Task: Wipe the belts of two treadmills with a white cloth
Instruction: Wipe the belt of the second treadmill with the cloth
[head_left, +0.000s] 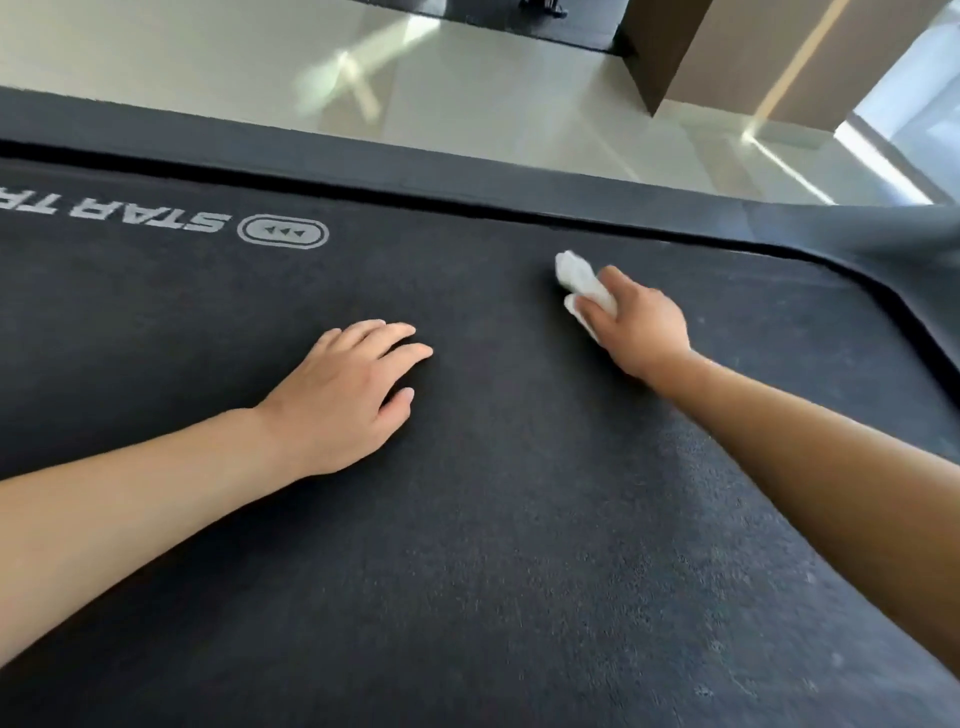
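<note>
A black treadmill belt (493, 519) fills most of the view, with grey lettering and a logo (283, 232) printed at its far left. My right hand (641, 325) grips a crumpled white cloth (579, 283) and holds it against the belt near the far edge. Palm down, my left hand (345, 395) rests on the middle of the belt with its fingers spread and relaxed. Part of the cloth is hidden under my right fingers.
A dark grey side rail (467, 179) runs along the belt's far edge and curves round at the right (909, 312). Beyond it lies a pale glossy floor (260, 67). A brown pillar or panel (727, 52) stands at the top right.
</note>
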